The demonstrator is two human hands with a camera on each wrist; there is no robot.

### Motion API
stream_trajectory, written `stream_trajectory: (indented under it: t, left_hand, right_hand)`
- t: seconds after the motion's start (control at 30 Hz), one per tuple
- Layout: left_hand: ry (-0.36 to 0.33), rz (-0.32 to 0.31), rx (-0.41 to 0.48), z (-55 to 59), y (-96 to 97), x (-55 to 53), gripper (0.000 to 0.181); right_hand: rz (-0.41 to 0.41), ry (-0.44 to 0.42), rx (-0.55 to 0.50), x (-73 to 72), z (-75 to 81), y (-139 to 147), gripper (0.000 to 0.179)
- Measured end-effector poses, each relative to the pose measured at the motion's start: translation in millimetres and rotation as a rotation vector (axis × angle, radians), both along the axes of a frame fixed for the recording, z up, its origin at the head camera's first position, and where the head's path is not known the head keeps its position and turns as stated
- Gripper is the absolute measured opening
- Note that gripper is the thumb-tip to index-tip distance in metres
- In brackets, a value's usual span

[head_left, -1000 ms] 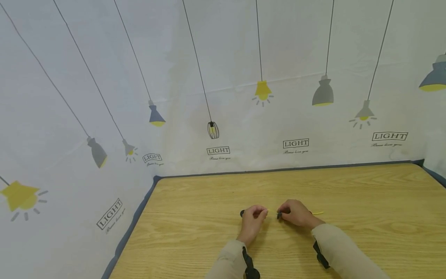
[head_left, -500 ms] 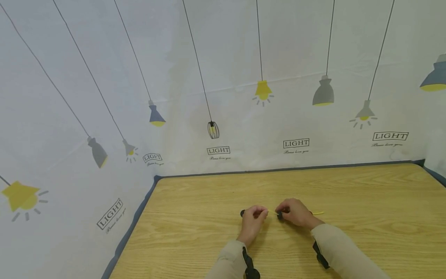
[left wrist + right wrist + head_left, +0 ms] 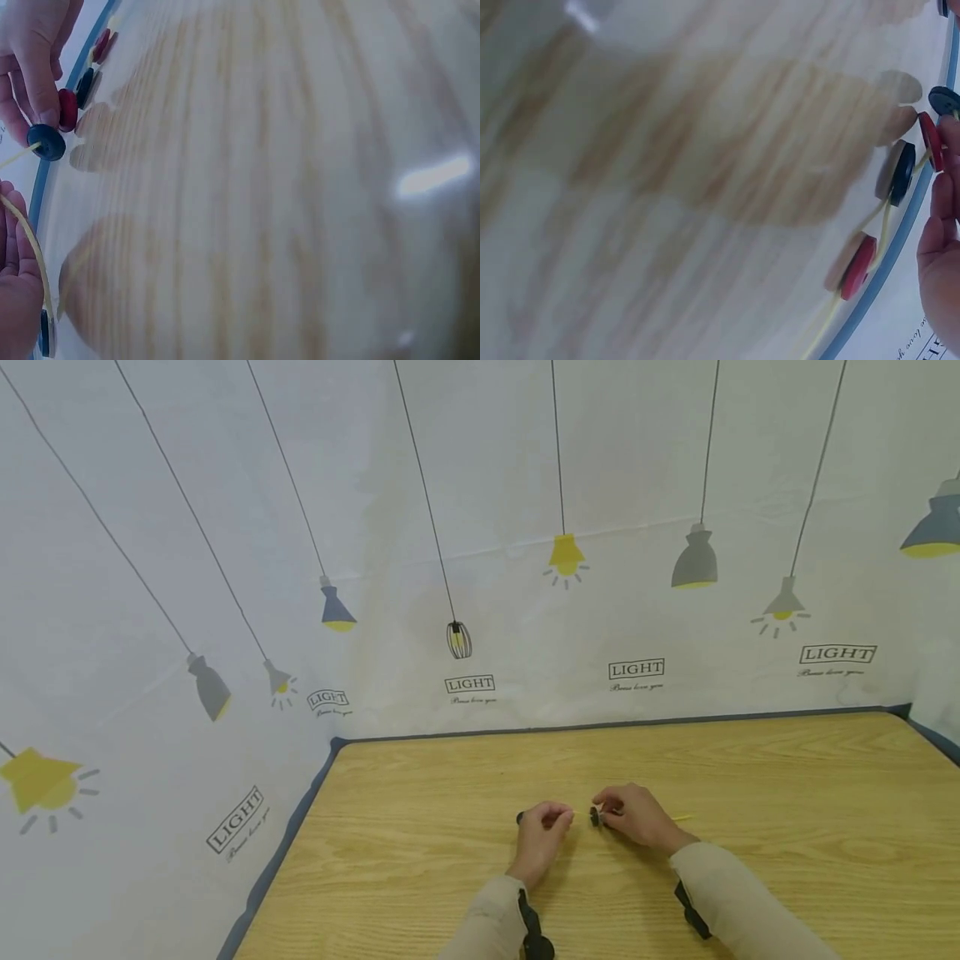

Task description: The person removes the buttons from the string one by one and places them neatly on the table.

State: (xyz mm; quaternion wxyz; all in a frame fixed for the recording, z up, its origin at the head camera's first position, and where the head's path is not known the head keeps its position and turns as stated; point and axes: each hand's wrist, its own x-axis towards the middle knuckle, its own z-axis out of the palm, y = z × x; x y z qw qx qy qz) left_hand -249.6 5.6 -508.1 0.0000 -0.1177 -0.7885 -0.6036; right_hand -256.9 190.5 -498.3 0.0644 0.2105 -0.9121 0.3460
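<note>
My left hand [image 3: 542,839] pinches a yellow cord [image 3: 581,813] between thumb and fingertips. A dark button [image 3: 46,334] hangs on the cord beside this hand. My right hand [image 3: 636,814] holds a round dark button [image 3: 596,816] at its fingertips, a short way to the right of the left hand. The cord comes out of the middle of that button toward the left hand. Right behind it, in the right wrist view, sits a red button [image 3: 930,141], partly covered by the fingers. Another dark button [image 3: 904,174] and a red button [image 3: 859,268] follow along the cord.
Both hands work low over a wood-grain table [image 3: 420,860] with a dark blue edge [image 3: 525,729]. A white wall cloth [image 3: 510,593] printed with lamps stands behind and to the left. The cord's tail [image 3: 682,817] extends right, past the right wrist.
The dark button at my right fingertips has turned and shifted slightly left, toward the left hand. The right fingers have moved a little with it; the left hand has stayed nearly still.
</note>
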Motion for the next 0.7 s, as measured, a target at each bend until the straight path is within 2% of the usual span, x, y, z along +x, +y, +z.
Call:
stream_trajectory:
  t: [0.17, 0.3, 0.4, 0.47, 0.7]
  left_hand:
    - [0.018, -0.007, 0.025, -0.7, -2.2, -1.3, 0.015]
    - [-0.003, -0.007, 0.028, -0.4, -3.0, -2.8, 0.015]
    - [-0.028, -0.004, 0.026, -0.7, -2.5, -5.0, 0.015]
    - [-0.04, 0.001, 0.027, -0.4, -1.8, -6.6, 0.015]
    - [-0.002, 0.008, 0.04, -0.4, -0.2, -11.4, 0.015]
  right_hand:
    - [-0.018, 0.001, -0.018, -1.8, -1.7, 0, 0.01]
    - [-0.013, -0.022, -0.008, -3.1, -2.0, 0, 0.008]
    - [0.014, -0.026, -0.005, -3.7, -2.1, 1, 0.002]
    - [0.036, -0.018, -0.007, -3.6, -1.9, 1, 0.004]
    - [0.027, -0.025, -0.068, -0.5, 1.7, -1, 0.007]
